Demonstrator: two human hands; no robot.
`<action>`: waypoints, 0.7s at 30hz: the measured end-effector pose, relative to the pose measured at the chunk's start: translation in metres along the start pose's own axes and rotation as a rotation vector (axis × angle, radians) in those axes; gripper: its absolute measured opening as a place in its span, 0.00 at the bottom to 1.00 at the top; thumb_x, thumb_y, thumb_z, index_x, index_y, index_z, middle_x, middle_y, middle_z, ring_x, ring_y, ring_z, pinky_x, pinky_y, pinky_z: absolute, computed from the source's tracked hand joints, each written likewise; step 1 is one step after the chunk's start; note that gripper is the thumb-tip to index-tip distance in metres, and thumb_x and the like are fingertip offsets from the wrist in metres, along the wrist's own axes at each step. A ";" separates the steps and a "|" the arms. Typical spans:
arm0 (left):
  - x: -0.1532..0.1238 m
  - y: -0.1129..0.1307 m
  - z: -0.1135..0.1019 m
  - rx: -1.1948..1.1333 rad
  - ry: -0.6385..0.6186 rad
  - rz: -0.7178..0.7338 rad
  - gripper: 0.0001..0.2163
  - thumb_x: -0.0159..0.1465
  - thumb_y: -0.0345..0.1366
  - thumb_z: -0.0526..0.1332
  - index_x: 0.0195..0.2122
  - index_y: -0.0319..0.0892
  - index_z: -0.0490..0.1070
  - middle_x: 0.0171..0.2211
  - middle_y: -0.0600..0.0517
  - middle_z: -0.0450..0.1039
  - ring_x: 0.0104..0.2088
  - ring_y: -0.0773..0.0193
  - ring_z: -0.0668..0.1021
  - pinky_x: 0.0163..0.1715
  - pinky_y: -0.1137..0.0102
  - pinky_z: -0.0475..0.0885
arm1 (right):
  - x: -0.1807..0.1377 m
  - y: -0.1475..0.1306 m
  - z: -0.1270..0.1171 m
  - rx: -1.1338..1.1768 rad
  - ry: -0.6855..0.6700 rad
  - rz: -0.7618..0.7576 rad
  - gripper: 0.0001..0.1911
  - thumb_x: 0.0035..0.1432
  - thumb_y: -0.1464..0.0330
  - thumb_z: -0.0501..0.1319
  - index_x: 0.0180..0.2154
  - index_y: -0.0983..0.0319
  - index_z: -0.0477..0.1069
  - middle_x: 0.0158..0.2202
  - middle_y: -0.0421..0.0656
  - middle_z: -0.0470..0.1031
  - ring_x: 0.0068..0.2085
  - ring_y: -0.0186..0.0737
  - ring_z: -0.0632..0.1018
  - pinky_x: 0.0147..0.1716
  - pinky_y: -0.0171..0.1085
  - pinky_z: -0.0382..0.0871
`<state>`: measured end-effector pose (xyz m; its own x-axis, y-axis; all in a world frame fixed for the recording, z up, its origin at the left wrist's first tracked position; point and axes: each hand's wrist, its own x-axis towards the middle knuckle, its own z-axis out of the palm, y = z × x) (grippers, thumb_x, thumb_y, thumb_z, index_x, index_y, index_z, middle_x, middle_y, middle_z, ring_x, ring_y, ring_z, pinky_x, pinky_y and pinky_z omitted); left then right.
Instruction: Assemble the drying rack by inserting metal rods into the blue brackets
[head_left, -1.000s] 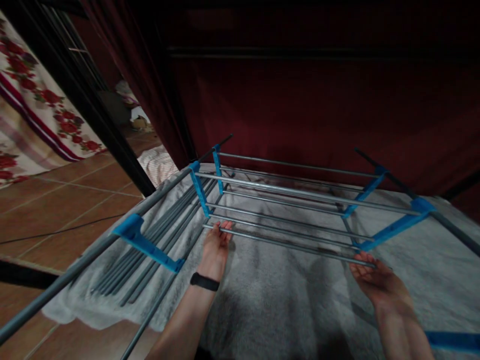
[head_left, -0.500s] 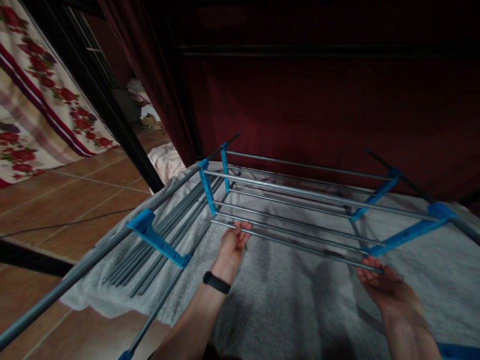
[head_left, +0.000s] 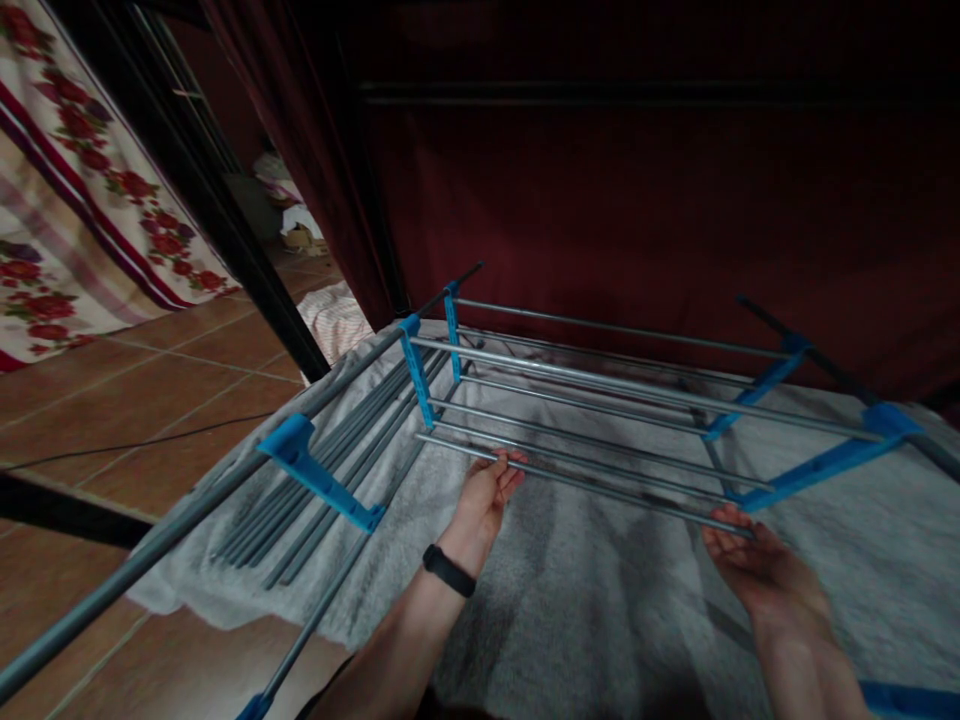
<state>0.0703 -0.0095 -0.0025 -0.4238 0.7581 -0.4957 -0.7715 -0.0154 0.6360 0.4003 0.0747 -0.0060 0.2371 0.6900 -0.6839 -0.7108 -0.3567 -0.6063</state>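
Note:
A drying rack of grey metal rods [head_left: 600,390] and blue plastic brackets [head_left: 821,465] stands over a grey towel [head_left: 592,600]. My left hand [head_left: 484,500], with a black band on the wrist, has its fingers curled up around the nearest rod [head_left: 585,485] near that rod's left end. Palm up, my right hand [head_left: 750,565] has its fingertips hooked under the same rod at its right end, beside a blue bracket. Another blue bracket [head_left: 322,475] sits on the long side rail [head_left: 187,540] to the left.
Several loose grey rods [head_left: 315,490] lie on the towel at the left. Brown floor tiles [head_left: 112,400] with a dark cable spread to the left. A dark red curtain [head_left: 637,200] hangs behind the rack. A floral cloth [head_left: 67,220] hangs at far left.
My left hand has slid to the right along the nearest rod. My right hand keeps its place at the rod's right end. The view has shifted slightly.

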 end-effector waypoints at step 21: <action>0.003 -0.015 0.002 0.074 0.013 -0.034 0.09 0.59 0.28 0.71 0.27 0.40 0.70 0.32 0.46 0.82 0.29 0.66 0.82 0.34 0.72 0.78 | -0.011 0.037 0.013 -0.083 -0.185 0.019 0.11 0.65 0.80 0.56 0.34 0.62 0.73 0.34 0.40 0.80 0.35 0.32 0.82 0.36 0.34 0.83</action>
<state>0.0822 -0.0058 -0.0121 -0.4042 0.7488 -0.5253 -0.7486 0.0591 0.6603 0.3627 0.0622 -0.0151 0.0929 0.7839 -0.6138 -0.6554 -0.4160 -0.6304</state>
